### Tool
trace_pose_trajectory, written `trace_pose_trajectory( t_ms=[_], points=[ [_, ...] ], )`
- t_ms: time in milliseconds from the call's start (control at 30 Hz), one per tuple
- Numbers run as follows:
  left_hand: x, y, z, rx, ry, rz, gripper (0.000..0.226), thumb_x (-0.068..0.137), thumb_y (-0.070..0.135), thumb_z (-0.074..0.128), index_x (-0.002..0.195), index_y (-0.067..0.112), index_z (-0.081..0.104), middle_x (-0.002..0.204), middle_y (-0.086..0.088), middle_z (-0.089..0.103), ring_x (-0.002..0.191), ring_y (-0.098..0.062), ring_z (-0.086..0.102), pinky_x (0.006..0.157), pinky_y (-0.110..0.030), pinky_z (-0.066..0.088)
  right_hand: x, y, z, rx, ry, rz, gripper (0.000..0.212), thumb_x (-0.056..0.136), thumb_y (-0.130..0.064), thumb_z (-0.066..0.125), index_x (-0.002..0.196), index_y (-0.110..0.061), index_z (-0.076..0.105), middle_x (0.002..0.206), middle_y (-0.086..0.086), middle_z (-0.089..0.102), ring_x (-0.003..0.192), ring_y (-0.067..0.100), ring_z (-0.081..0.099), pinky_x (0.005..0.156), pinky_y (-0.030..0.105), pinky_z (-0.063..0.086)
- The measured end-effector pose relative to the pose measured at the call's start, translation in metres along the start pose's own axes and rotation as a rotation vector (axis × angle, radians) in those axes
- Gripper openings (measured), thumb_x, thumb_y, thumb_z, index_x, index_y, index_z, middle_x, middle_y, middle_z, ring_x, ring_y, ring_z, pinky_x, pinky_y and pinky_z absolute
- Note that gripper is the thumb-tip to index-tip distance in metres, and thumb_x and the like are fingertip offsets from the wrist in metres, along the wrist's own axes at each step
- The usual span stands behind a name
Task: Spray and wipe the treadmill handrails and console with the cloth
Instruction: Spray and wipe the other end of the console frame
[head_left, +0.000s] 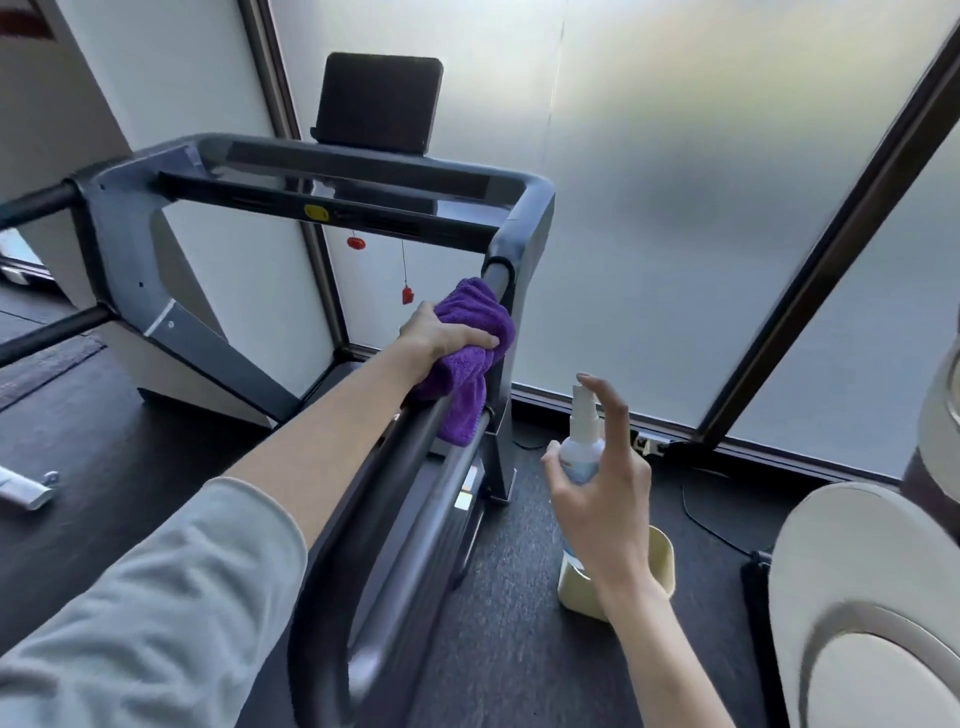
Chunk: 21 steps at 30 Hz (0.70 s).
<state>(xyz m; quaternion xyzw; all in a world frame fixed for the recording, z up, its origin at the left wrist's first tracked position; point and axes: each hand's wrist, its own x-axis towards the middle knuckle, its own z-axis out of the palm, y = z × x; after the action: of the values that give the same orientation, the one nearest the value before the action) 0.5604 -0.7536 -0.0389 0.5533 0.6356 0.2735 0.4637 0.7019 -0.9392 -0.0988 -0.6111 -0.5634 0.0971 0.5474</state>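
Two hands busy: your left hand (447, 335) grips the purple cloth (470, 353) bunched against the right handrail (415, 431), near the console (358, 179); your right hand (602, 488) curls around the spray bottle (579, 441), forefinger raised, beside the rail.

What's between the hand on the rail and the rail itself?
In the head view, a purple cloth lies between the left hand and the treadmill's right handrail. The hand grips the cloth around the rail; one end hangs down.

Gym or fitness room. Treadmill (322, 182) with console screen (379, 101) stands on dark carpet (524, 649). Frosted glass wall panels (701, 182) behind.
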Motion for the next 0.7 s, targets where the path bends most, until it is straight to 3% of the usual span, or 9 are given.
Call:
trace_pose_trajectory(
  t_ms=[133, 233, 367, 467, 533, 633, 700],
  points=[
    [0.034, 0.022, 0.009, -0.021, -0.076, -0.062, 0.086, 0.054, 0.019, 0.09, 0.128, 0.01, 0.047, 0.121, -0.011, 0.058, 0.104, -0.031, 0.058, 0.089, -0.039, 0.05, 0.013, 0.011, 0.005, -0.019, 0.035, 0.055, 0.074, 0.081, 0.0, 0.067, 0.133, -0.044, 0.037, 0.054, -0.011, 0.042, 0.045, 0.006, 0.041, 0.048, 0.026, 0.043],
    [0.052, 0.036, 0.01, -0.048, -0.147, -0.155, 0.077, 0.057, 0.021, 0.089, 0.123, 0.005, 0.053, 0.115, -0.012, 0.062, 0.096, -0.03, 0.061, 0.079, -0.036, 0.049, 0.021, 0.016, 0.008, -0.051, 0.066, 0.084, 0.074, 0.082, -0.001, 0.067, 0.133, -0.045, 0.036, 0.054, -0.01, 0.043, 0.045, 0.006, 0.04, 0.05, 0.025, 0.045],
    [0.063, 0.051, 0.011, -0.004, -0.213, -0.255, 0.042, 0.07, 0.035, 0.079, 0.085, 0.004, 0.055, 0.082, -0.009, 0.059, 0.071, -0.027, 0.054, 0.059, -0.032, 0.038, 0.024, 0.013, 0.016, -0.073, 0.086, 0.095, 0.073, 0.083, -0.004, 0.067, 0.133, -0.047, 0.036, 0.054, -0.005, 0.047, 0.046, 0.008, 0.042, 0.049, 0.026, 0.046],
    [0.067, 0.051, 0.011, -0.002, -0.248, -0.248, 0.03, 0.073, 0.032, 0.075, 0.078, 0.008, 0.057, 0.078, -0.007, 0.062, 0.069, -0.025, 0.056, 0.061, -0.029, 0.042, 0.024, 0.006, 0.025, -0.091, 0.101, 0.09, 0.073, 0.081, -0.003, 0.067, 0.132, -0.046, 0.037, 0.054, -0.006, 0.047, 0.047, 0.009, 0.042, 0.054, 0.029, 0.049],
    [0.066, 0.046, 0.012, -0.045, -0.236, -0.176, 0.024, 0.071, 0.025, 0.076, 0.082, 0.009, 0.061, 0.083, -0.008, 0.065, 0.064, -0.021, 0.058, 0.054, -0.024, 0.044, 0.022, 0.0, 0.031, -0.093, 0.112, 0.072, 0.074, 0.08, -0.002, 0.068, 0.132, -0.045, 0.038, 0.055, -0.012, 0.046, 0.049, 0.009, 0.044, 0.052, 0.024, 0.046],
    [0.062, 0.036, 0.013, -0.083, -0.178, -0.048, 0.062, 0.066, 0.022, 0.082, 0.12, 0.006, 0.056, 0.109, -0.009, 0.063, 0.08, -0.022, 0.061, 0.061, -0.024, 0.045, 0.017, -0.008, 0.037, -0.09, 0.114, 0.049, 0.074, 0.079, -0.003, 0.068, 0.133, -0.044, 0.038, 0.056, -0.015, 0.045, 0.05, 0.009, 0.046, 0.051, 0.024, 0.046],
    [0.057, 0.033, 0.013, -0.1, -0.157, 0.007, 0.069, 0.065, 0.022, 0.083, 0.124, 0.006, 0.051, 0.101, -0.006, 0.062, 0.072, -0.018, 0.058, 0.053, -0.024, 0.041, 0.012, -0.011, 0.038, -0.086, 0.116, 0.034, 0.075, 0.079, -0.002, 0.068, 0.133, -0.045, 0.038, 0.055, -0.014, 0.045, 0.048, 0.009, 0.046, 0.049, 0.027, 0.048]
  ],
)
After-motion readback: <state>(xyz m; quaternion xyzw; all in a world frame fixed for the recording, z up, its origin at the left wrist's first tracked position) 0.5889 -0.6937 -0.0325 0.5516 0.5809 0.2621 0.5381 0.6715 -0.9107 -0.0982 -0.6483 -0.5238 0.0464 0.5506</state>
